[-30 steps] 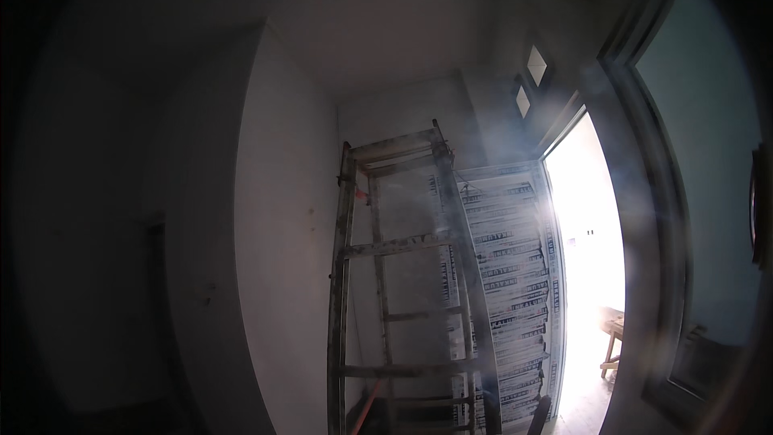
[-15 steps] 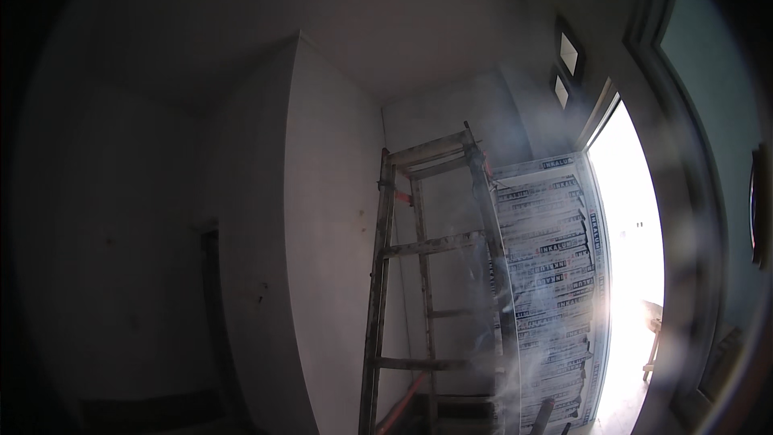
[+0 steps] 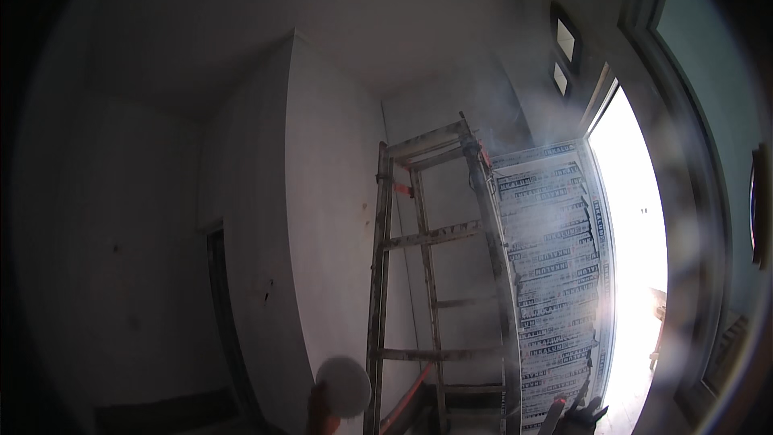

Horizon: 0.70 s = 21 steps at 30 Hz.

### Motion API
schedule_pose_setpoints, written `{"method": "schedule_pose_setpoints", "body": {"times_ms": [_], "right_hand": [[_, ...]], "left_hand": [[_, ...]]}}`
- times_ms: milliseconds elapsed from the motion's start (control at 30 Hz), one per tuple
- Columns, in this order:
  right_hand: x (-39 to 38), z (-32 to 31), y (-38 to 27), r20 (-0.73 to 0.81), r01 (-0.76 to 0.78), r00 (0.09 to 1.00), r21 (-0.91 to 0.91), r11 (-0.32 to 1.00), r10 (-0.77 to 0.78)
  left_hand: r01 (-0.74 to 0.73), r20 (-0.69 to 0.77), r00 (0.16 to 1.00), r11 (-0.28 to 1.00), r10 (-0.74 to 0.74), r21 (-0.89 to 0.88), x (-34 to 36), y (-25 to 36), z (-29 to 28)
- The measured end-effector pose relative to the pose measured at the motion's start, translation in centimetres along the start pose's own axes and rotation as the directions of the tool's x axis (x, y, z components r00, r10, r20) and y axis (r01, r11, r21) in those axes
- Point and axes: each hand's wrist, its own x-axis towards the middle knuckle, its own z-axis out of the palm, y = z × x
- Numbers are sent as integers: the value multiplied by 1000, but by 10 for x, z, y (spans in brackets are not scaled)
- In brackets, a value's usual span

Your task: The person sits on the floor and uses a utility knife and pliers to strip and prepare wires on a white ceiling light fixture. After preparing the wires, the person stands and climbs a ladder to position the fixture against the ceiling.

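At the lower edge, left of centre, my left hand [image 3: 321,412] shows dimly, with its fingers closed at the side of a round, pale grey thing [image 3: 344,387]. Its round face is seen, about the size of a cup's end; I cannot make out its exact kind. Just behind it rises a worn, stained stepladder [image 3: 432,237], which stands open on its legs. No part of my right hand shows.
Right of the ladder stands a panel [image 3: 555,274] wrapped in printed protective film, beside a glaring bright doorway [image 3: 636,234]. Dark slender things, one red-tipped [image 3: 560,401], jut up at the lower right. A pale wall corner [image 3: 290,153] stands left; thin haze hangs near the panel.
My left hand has come into view from below with the round pale thing. The haze before the panel has thinned, and more of the dark things at the lower right shows.
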Motion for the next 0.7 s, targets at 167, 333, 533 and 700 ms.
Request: {"method": "schedule_pose_setpoints", "body": {"times_ms": [167, 333, 533, 700], "right_hand": [[82, -61, -30, -269, 17, 961, -141, 990, -55], [175, -91, -67, -578, 169, 815, 203, 965, -21], [300, -111, -151, -222, 75, 911, 918, 390, 347], [402, -67, -184, -475, 238, 831, 775, 586, 291]], "left_hand": [[-87, 150, 984, 994, 97, -69, 76, 42, 45], [-154, 317, 928, 976, 195, -151, 150, 49, 90], [-127, 496, 853, 986, 162, -104, 255, 25, 107], [-54, 581, 810, 996, 82, -65, 316, 23, 132]]}}
